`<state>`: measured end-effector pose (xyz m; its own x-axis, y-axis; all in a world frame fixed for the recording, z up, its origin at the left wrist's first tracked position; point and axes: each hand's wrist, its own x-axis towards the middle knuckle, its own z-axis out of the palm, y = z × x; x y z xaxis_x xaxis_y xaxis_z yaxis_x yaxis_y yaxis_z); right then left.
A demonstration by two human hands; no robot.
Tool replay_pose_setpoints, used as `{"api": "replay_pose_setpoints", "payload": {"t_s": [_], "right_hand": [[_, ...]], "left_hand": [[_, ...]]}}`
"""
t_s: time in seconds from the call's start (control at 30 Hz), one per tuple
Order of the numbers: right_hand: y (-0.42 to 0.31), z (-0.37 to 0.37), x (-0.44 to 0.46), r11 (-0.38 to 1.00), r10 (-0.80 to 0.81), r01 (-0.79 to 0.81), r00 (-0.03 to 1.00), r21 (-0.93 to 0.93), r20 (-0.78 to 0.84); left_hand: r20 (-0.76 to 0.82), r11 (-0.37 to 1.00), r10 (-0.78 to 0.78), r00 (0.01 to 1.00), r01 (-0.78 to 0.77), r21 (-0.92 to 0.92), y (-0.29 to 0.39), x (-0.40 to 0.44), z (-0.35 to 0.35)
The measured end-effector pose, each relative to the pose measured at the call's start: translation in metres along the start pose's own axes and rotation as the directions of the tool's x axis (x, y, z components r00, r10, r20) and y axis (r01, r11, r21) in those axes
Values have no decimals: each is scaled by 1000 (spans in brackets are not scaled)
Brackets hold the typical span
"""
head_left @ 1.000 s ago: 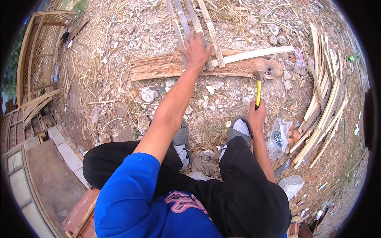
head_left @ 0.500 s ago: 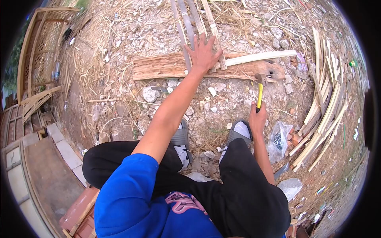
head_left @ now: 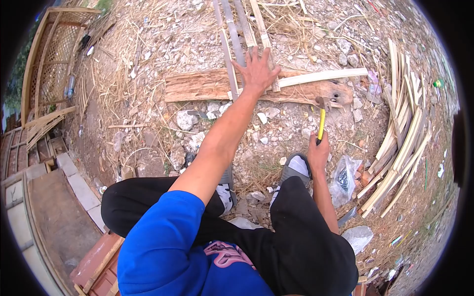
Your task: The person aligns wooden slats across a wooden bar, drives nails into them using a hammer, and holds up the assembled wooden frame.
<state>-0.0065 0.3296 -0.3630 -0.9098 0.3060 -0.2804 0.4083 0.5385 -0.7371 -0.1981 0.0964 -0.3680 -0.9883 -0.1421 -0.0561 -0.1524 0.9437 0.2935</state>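
My left hand lies spread, palm down, over the ends of several thin wooden slats. These ends rest on a rough wooden plank on the ground. A pale strip runs crosswise along the plank, to the right of my fingers; its left part goes under the slats. In my right hand, a hammer with a yellow and black handle is gripped, its head up near the plank's right end.
A pile of split wooden strips lies at the right, beside a clear plastic bag with dark contents. Lattice panels lean at the far left. Stones and straw cover the ground around my sandals.
My left hand has shifted slightly right and down over the slats. The hammer has moved only a little, its head slightly lower in view.
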Motion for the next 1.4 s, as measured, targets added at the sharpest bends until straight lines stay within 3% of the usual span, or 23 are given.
{"api": "replay_pose_setpoints", "payload": {"t_s": [0.17,0.27,0.37,0.43,0.53,0.73,0.83,0.97,1.03,1.17,1.27,1.33,1.4], "right_hand": [[-7,-2,0,999,29,-29,999,13,17],[-7,-5,0,998,39,-40,999,42,33],[2,-4,-1,999,15,-14,1000,31,-27],[5,-7,-4,1000,-6,5,998,-14,-66],[20,-11,-5,991,-127,117,977,-64,-173],[31,-26,-9,985,-84,67,991,-159,-102],[39,-26,-12,980,-119,105,990,-171,-73],[42,-18,-18,953,-291,275,948,-128,-127],[39,-19,-19,946,-312,299,945,-128,-94],[36,-19,-19,970,-241,240,970,-41,-43],[35,-22,-25,973,-232,232,972,-23,-36],[42,-23,-28,961,-275,273,959,-33,-68],[51,-26,-31,957,-291,289,953,-33,-89]], "left_hand": [[-23,1000,17,1000,-17,15,-2,0,5],[-120,996,81,989,-76,49,1,-5,9],[-25,948,318,948,-317,41,14,-39,7],[180,865,488,854,-501,35,21,-62,6],[92,826,535,840,-542,151,26,-76,8],[313,867,415,854,-476,149,48,-53,-11],[311,876,442,841,-479,50,44,-43,-20],[118,865,478,870,-490,107,43,-33,-42],[23,863,496,868,-496,95,43,-24,-68],[13,881,471,882,-472,43,35,-11,-147],[69,867,350,934,-295,-401,17,-3,-204],[79,842,195,978,-126,-525,10,-4,-256],[-91,661,178,980,-187,-727,-22,12,-284]]}}
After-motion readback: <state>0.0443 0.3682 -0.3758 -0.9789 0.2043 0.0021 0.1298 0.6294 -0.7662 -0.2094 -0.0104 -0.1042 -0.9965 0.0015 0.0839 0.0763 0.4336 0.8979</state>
